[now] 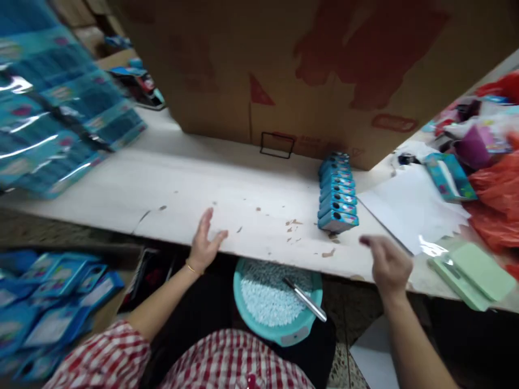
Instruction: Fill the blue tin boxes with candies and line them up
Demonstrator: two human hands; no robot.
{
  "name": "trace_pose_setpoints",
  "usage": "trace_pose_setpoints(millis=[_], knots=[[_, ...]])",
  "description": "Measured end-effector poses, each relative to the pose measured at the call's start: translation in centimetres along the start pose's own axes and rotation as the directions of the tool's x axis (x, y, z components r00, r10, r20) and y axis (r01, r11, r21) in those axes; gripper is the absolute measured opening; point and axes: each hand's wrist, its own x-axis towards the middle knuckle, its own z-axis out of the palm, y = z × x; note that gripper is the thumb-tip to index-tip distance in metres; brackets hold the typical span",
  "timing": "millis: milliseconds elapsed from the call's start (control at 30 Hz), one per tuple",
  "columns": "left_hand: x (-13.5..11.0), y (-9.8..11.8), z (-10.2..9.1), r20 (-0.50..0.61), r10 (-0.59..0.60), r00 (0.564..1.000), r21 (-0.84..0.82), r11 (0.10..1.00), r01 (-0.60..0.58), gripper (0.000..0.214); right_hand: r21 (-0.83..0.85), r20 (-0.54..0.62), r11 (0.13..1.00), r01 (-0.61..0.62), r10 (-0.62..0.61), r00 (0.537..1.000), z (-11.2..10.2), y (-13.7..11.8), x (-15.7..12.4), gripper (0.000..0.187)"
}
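Both hands open and empty — left hand (205,241) spread at the worktop (170,173) edge, right hand (387,265) loosely curled near a stack of blue boxes (337,193).

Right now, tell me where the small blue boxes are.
In the head view, the row of small blue boxes lies right of centre on the white table, just beyond the right hand, its far end by the cardboard carton.

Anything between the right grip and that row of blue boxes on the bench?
Nothing visible. The right grip hangs open; only white bench top with brown marks lies between it and the row of blue boxes. The cardboard carton stands beyond the row.
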Motion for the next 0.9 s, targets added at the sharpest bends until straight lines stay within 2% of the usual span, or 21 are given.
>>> trace_pose_setpoints(millis=[33,67,100,133,167,233,300,367,433,500,567,667,733,800,900], knots=[[-1.2,-0.8,-3.2,-0.094,-0.036,0.995,0.038,0.998,0.04,0.075,0.017,0.127,1.0,-0.002,-0.001,0.992,-0.2,-0.4,-4.4,0.032],[-2.4,-1.5,-6.3,-0.184,-0.057,0.981,0.085,0.994,0.073,0.074,0.014,0.297,1.0,0.012,-0.016,0.955,0.0,-0.5,-8.7,0.031],[-3.7,-2.2,-9.3,-0.274,-0.066,0.96,0.143,0.984,0.109,0.072,-0.005,0.478,0.999,0.047,-0.039,0.878,0.6,-0.4,-12.8,0.03],[-4.9,-2.9,-12.2,-0.35,-0.065,0.934,0.215,0.965,0.147,0.07,-0.046,0.597,0.995,0.092,-0.047,0.801,1.3,0.0,-16.5,0.032],[-6.1,-3.7,-14.9,-0.426,-0.048,0.903,0.296,0.936,0.189,0.066,-0.132,0.647,0.979,0.154,-0.033,0.761,2.1,0.6,-19.6,0.035],[-8.5,-5.4,-20.1,-0.506,-0.075,0.859,0.452,0.826,0.338,0.057,-0.342,0.685,0.898,0.278,0.035,0.728,4.0,1.8,-24.1,0.04],[-11.0,-7.2,-24.5,-0.529,-0.254,0.81,0.535,0.641,0.55,0.05,-0.444,0.701,0.821,0.358,0.069,0.71,5.6,2.6,-26.2,0.039],[-13.5,-8.8,-27.7,-0.511,-0.451,0.732,0.593,0.432,0.679,0.051,-0.463,0.722,0.793,0.396,0.078,0.687,6.5,2.8,-26.7,0.036],[-15.7,-10.1,-29.6,-0.476,-0.565,0.673,0.626,0.32,0.711,0.061,-0.453,0.753,0.793,0.407,0.096,0.651,6.7,2.4,-26.5,0.036],[-17.5,-11.0,-30.8,-0.426,-0.618,0.661,0.652,0.297,0.698,0.071,-0.446,0.772,0.805,0.391,0.126,0.623,6.5,1.9,-26.3,0.036],[-18.5,-11.8,-31.8,-0.369,-0.671,0.643,0.712,0.241,0.66,0.078,-0.435,0.77,0.83,0.349,0.141,0.623,6.3,1.2,-26.5,0.036],[-18.6,-12.7,-33.1,-0.219,-0.803,0.554,0.829,0.146,0.539,0.085,-0.427,0.76,0.85,0.31,0.151,0.632,6.1,0.1,-27.2,0.04],[-18.1,-12.9,-33.6,-0.09,-0.867,0.49,0.856,0.184,0.483,0.084,-0.449,0.751,0.842,0.301,0.173,0.637,6.1,-0.6,-27.6,0.043],[-17.9,-12.7,-33.5,0.066,-0.891,0.449,0.853,0.284,0.438,0.084,-0.479,0.748,0.825,0.301,0.204,0.631,6.0,-1.1,-27.9,0.045],[-18.6,-11.7,-32.5,0.314,-0.886,0.342,0.827,0.432,0.36,0.087,-0.508,0.756,0.794,0.333,0.226,0.614,6.1,-1.4,-28.1,0.048]])
